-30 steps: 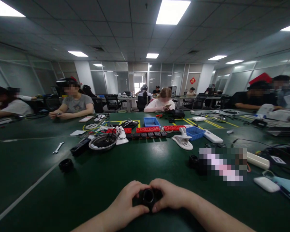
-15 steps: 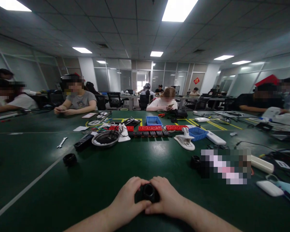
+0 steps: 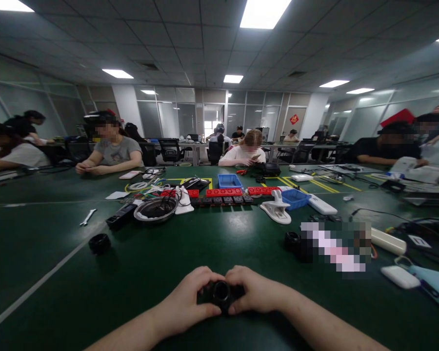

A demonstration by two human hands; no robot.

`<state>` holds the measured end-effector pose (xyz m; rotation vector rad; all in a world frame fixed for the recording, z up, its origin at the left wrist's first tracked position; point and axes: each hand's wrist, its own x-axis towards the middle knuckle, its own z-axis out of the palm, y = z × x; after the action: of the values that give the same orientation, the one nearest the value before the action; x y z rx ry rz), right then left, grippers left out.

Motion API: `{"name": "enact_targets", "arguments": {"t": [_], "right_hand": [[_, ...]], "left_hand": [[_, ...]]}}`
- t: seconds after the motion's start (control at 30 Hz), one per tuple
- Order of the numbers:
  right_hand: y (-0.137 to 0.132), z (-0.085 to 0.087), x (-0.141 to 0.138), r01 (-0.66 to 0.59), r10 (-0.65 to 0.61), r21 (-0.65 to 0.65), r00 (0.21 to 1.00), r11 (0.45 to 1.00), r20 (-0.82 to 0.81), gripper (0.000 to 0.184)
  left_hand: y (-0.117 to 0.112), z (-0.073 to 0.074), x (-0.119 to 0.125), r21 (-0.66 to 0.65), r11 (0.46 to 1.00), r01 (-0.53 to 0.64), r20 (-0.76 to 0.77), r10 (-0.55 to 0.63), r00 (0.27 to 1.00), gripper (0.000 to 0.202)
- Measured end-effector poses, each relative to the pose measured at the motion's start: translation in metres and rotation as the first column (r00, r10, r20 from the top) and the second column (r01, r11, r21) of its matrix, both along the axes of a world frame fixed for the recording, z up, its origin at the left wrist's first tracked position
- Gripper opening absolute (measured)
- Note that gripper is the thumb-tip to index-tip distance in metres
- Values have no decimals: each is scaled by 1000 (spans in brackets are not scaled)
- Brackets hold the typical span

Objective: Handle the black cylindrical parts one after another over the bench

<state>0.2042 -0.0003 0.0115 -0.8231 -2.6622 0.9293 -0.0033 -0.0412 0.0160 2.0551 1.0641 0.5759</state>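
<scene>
Near the front edge of the view, a black hollow cylindrical part [image 3: 221, 292] sits between my two hands, its round opening facing up toward me. My left hand [image 3: 190, 297] grips it from the left, with fingers behind and thumb in front. From the right, my right hand [image 3: 254, 291] closes on the same part, fingertips at the back and thumb at the lower front. Both hands hide portions of its sides. A black ring-shaped part [image 3: 99, 243] lies apart to the left on the green table, and another dark round part [image 3: 291, 240] lies to the right.
A wrench [image 3: 88, 217] lies on the left. Farther back are a metal bowl [image 3: 155, 219], red socket strips [image 3: 224, 192], a white clip [image 3: 276, 209] and blue trays [image 3: 294, 199]. White cases, cables and a pixelated patch occupy the right side. Several people sit around the table.
My right hand has turned about the part, its fingers more curled and its wrist higher. My left hand keeps its hold. The whole view has shifted slightly.
</scene>
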Motion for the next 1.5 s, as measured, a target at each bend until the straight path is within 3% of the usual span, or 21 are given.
{"name": "enact_targets", "arguments": {"t": [0.27, 0.4, 0.5, 0.63, 0.73, 0.83, 1.1, 1.3, 1.5], "right_hand": [[-6, -4, -5, 203, -203, 17, 976, 979, 74, 36], [-15, -7, -15, 287, -311, 179, 942, 941, 122, 42], [-20, -9, -21, 320, -355, 255, 929, 913, 107, 44], [-18, -5, -16, 227, -242, 176, 968, 958, 69, 52], [-11, -1, -7, 95, -101, 93, 994, 991, 52, 42], [-5, -1, -1, 38, -39, 30, 999, 999, 37, 34], [-1, -5, -1, 27, -27, -33, 1000, 999, 4, 31], [-4, -5, -3, 111, -110, -51, 994, 993, 10, 31], [-7, -4, -5, 175, -175, 4, 983, 985, 52, 39]], "left_hand": [[-5, 0, 7, 11, 997, -80, 14, 80, 997, 36], [-8, -1, 12, 37, 979, -198, 19, 198, 980, 33], [-8, -3, 12, 63, 973, -223, 17, 222, 975, 31], [-5, -3, 8, 46, 989, -142, 32, 141, 990, 34], [-4, -1, 4, 34, 998, -47, 37, 45, 998, 38], [-3, 0, 2, 32, 999, 2, 34, -3, 999, 41], [-2, 0, 2, 17, 1000, 1, 41, -1, 999, 43], [-4, -2, 5, 26, 999, -23, 38, 22, 999, 41], [-11, -3, 14, 27, 992, -126, 19, 125, 992, 33]]}}
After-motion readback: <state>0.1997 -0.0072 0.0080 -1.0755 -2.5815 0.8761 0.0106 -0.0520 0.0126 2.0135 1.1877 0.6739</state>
